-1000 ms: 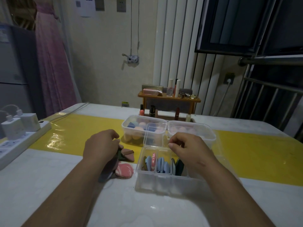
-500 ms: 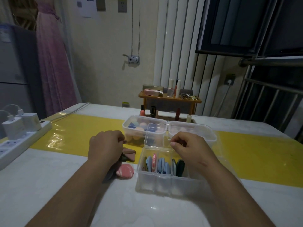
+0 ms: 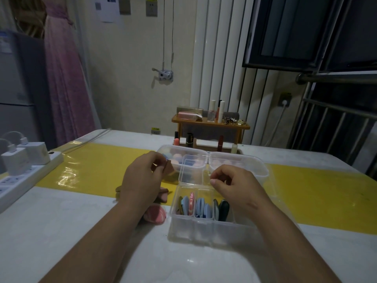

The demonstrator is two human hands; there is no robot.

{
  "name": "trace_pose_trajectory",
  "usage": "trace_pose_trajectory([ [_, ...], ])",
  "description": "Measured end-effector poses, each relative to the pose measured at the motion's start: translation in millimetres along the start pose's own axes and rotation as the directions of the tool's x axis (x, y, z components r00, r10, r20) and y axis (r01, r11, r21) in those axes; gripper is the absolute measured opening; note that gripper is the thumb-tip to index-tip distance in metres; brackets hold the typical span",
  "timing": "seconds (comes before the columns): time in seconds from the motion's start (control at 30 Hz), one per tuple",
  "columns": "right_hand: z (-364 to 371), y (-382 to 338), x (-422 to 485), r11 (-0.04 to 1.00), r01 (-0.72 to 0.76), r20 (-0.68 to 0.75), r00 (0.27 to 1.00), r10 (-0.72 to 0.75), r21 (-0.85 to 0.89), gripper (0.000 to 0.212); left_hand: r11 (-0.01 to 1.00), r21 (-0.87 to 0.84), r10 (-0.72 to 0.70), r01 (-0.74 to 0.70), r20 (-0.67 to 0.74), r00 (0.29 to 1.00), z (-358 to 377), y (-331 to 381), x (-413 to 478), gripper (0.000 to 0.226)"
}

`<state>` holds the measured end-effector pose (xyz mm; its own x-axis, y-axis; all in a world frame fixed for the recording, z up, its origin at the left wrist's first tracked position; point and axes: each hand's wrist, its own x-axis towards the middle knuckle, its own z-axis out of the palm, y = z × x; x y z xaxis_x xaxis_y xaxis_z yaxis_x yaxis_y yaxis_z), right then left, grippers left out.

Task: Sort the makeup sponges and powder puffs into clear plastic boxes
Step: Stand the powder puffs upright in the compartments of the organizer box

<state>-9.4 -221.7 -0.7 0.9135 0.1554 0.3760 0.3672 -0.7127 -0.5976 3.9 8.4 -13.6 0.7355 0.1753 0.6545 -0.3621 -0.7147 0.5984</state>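
Note:
My left hand (image 3: 140,180) is raised off the table and pinches a brown powder puff (image 3: 169,167) edge-on. Below it lie another brown puff (image 3: 163,196) and a pink striped puff (image 3: 156,214). The near clear box (image 3: 204,227) holds several flat puffs (image 3: 201,206) standing on edge, blue, pink and dark. My right hand (image 3: 236,185) hovers over its far rim with curled fingers and holds nothing I can see. Behind stand a small clear box (image 3: 192,173), a clear box of round sponges (image 3: 177,156) and another clear box (image 3: 240,163).
A white power strip (image 3: 26,172) with chargers lies at the left table edge. A yellow runner (image 3: 98,166) crosses the white table. A small wooden shelf (image 3: 210,124) with cosmetics stands at the far edge, lipsticks (image 3: 189,139) below it.
My left hand has lifted from the pile on the table, carrying a brown puff up and to the right. My right hand has stayed near the box's far rim.

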Motion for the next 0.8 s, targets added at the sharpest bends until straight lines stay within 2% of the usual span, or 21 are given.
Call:
trace_pose_trajectory([
  [0.3,-0.8,-1.9,-0.7,1.000,0.003,0.008,1.000,-0.003,0.009,0.016,0.991,-0.128,0.026,-0.029,-0.029,0.999,1.3,3.5,-1.6,0.034],
  [0.4,-2.7,-3.3,-0.8,1.000,0.002,0.008,1.000,-0.002,0.023,0.017,0.980,-0.197,0.005,-0.010,-0.026,1.000,2.0,7.9,-3.3,0.034],
  [0.6,-6.0,-6.9,-1.0,0.996,0.011,0.002,1.000,-0.011,0.090,0.020,0.884,-0.444,-0.091,0.144,0.139,0.986,3.1,18.5,-7.0,0.026],
  [0.8,-6.3,-12.7,-2.8,0.983,0.043,0.027,0.998,-0.049,0.177,0.034,0.847,-0.494,-0.083,0.196,0.241,0.967,3.4,25.8,-8.2,0.028],
])
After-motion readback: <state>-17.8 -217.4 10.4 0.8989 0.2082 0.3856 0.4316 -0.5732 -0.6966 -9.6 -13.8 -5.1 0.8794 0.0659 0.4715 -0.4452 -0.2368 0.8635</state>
